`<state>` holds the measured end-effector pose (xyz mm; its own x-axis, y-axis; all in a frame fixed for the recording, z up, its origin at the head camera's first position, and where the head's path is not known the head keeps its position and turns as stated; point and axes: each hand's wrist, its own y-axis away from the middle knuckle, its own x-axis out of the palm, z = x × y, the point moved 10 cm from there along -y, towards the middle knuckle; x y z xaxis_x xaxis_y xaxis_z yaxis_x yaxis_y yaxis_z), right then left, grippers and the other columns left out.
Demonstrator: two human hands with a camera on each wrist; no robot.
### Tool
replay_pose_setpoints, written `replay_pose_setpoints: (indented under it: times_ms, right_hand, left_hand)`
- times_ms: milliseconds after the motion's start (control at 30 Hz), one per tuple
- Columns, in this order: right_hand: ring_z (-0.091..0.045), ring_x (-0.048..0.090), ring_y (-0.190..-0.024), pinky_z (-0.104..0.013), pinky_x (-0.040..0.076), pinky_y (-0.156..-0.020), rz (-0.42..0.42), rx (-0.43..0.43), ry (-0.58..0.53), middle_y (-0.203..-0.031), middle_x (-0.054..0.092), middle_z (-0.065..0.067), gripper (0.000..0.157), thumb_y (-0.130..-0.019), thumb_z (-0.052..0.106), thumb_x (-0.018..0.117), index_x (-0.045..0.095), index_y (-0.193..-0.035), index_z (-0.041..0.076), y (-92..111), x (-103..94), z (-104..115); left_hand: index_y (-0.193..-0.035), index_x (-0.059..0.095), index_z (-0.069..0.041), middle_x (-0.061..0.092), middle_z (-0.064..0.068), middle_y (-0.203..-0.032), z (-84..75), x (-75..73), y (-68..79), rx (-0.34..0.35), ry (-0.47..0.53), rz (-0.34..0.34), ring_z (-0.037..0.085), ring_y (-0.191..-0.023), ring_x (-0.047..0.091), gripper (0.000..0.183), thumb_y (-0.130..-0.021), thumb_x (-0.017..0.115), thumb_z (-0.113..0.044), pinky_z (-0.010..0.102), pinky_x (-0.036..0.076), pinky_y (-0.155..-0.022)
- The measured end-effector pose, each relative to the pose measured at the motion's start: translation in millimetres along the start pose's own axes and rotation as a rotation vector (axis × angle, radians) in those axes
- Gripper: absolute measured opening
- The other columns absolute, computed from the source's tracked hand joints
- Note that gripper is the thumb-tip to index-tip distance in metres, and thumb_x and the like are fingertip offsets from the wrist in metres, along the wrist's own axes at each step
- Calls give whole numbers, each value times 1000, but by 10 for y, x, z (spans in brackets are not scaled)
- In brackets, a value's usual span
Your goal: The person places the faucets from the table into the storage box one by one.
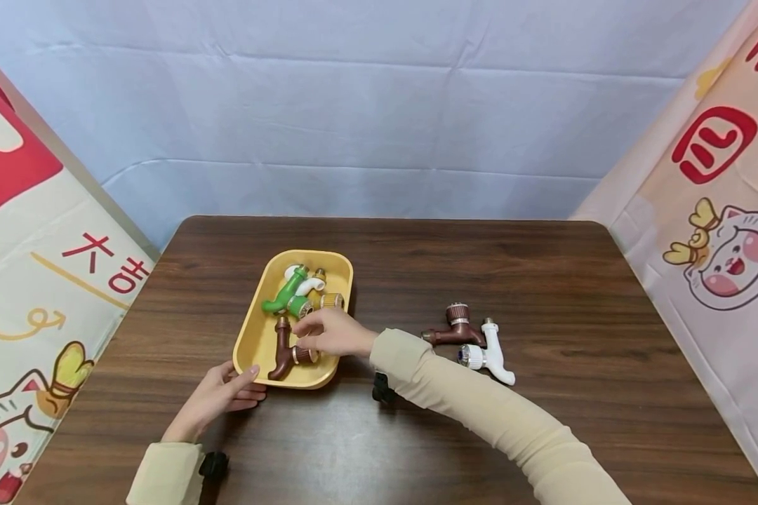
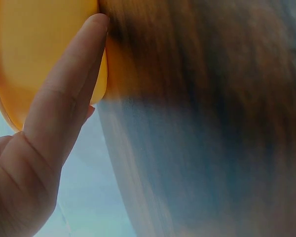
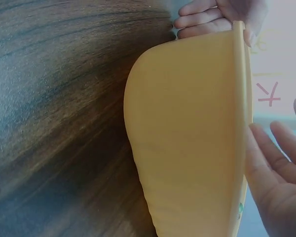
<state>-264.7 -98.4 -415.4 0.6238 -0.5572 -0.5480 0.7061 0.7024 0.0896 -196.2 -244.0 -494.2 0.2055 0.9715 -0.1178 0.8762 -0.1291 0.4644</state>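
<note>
A yellow tray (image 1: 253, 351) sits on the left half of the table. My left hand (image 1: 217, 396) grips its near left corner, thumb over the rim and fingers against the outside wall. Inside the tray lie a brown tap (image 1: 282, 351) at the near end, and a green tap (image 1: 288, 291), a white tap (image 1: 311, 285) and a yellow tap (image 1: 327, 300) heaped together at the far end. My right hand (image 1: 336, 332) hovers over the tray's right side beside the brown tap. In the right wrist view, its fingers (image 3: 266, 168) are spread apart with nothing seen between them.
Right of the tray, another brown tap (image 1: 457, 330) and another white tap (image 1: 494, 351) lie close together on the wooden table (image 1: 543, 280). A pale cloth (image 1: 354, 126) hangs behind the table, with printed sheets at both sides.
</note>
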Motion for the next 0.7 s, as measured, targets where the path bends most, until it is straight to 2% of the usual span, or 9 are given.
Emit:
replay_pose_setpoints:
  times_ms: [267, 367, 500, 600, 700]
  right_hand:
    - [-6, 59, -75, -15, 47, -68, -70, -49, -79, -92, 67, -8, 17, -86, 6, 61, 67, -100, -1, 43, -107, 35]
    - [-17, 63, -71, -19, 50, -63, -77, -51, -126, -89, 67, -9, 17, -86, 5, 60, 67, -100, -2, 62, -109, 29]
    - [-35, 62, -69, -34, 54, -59, -81, -46, -211, -83, 67, -15, 16, -87, 3, 59, 66, -99, -4, 87, -118, 15]
    - [-36, 62, -68, -39, 54, -57, -88, -45, -234, -78, 66, -18, 15, -87, 4, 58, 66, -97, -4, 103, -140, 18]
    - [-33, 62, -65, -39, 53, -55, -95, -42, -247, -75, 65, -21, 13, -88, 5, 59, 66, -95, -4, 129, -175, 37]
  left_hand:
    - [-123, 32, 14, 63, 26, -94, 7, 6, -8, -2, -4, 5, 29, -83, 65, 48, -96, 47, -23, 38, 54, -72]
    - [-123, 31, 15, 63, 26, -95, 12, 8, -11, 4, -2, 13, 28, -84, 65, 48, -97, 46, -23, 38, 54, -73]
    - [-124, 30, 15, 63, 26, -95, 16, 13, -17, 13, -2, 27, 28, -84, 65, 50, -97, 46, -24, 38, 54, -73]
    - [-124, 30, 15, 63, 25, -95, 19, 15, -18, 16, -4, 28, 27, -84, 65, 51, -97, 46, -25, 38, 54, -73]
    - [-124, 31, 14, 63, 25, -95, 23, 12, -20, 13, -3, 19, 27, -84, 65, 50, -97, 46, -24, 38, 54, -73]
